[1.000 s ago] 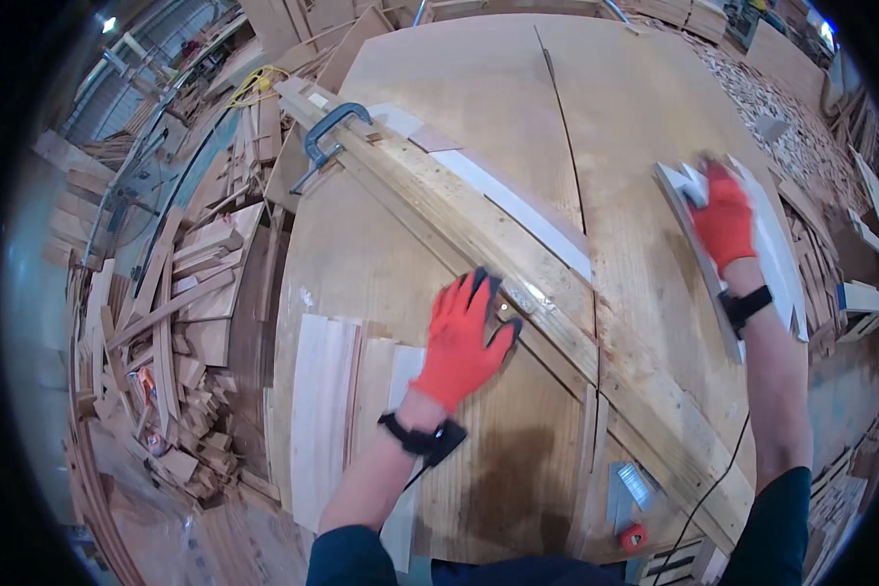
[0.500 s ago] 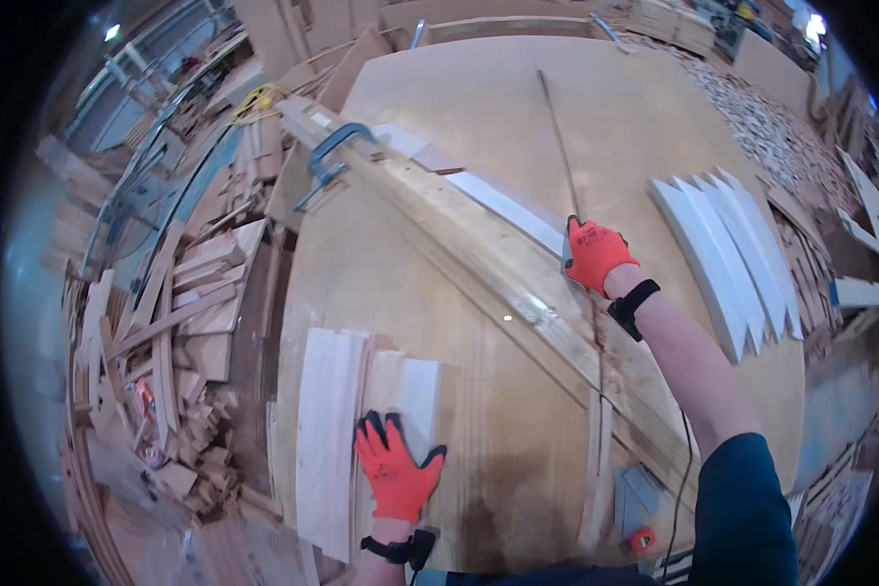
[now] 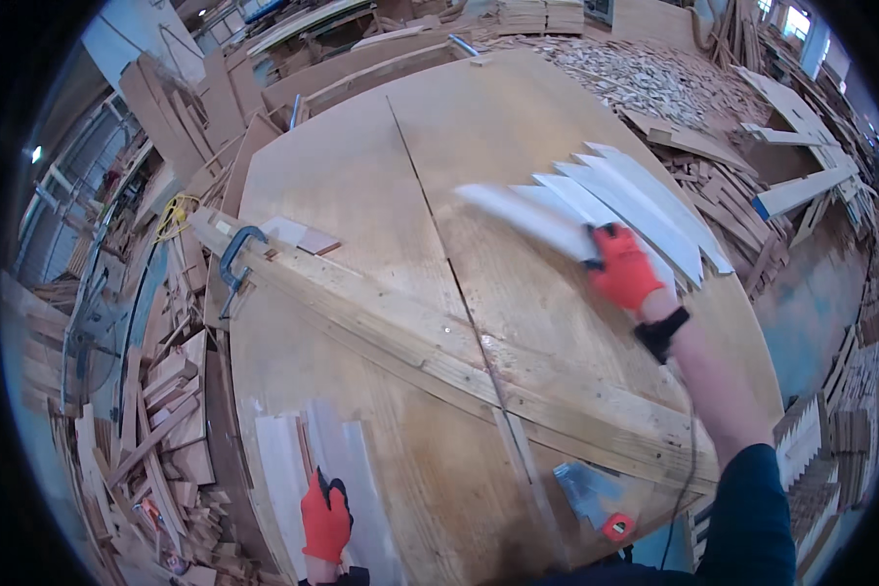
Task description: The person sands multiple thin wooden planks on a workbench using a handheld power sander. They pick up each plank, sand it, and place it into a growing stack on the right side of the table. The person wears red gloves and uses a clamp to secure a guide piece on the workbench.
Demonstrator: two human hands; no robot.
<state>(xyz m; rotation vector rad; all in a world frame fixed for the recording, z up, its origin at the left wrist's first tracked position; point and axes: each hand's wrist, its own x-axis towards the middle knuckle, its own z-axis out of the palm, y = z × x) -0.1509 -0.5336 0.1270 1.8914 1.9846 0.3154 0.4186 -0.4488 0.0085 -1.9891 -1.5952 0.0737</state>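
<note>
Best hold the blurred white board [image 3: 529, 217] level, right hand [image 3: 625, 270] fingers grasping it; left hand [image 3: 325, 520] fingers' grip on the pale strips [image 3: 366, 481] is unclear

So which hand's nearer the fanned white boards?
Right. Right hand is at the near side of the fanned white boards; left hand is across the tabletop, over pale boards.

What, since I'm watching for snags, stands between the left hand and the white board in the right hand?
A long wooden beam lies slantwise across the tabletop between the left hand and the white board, which the right hand grips.
</note>
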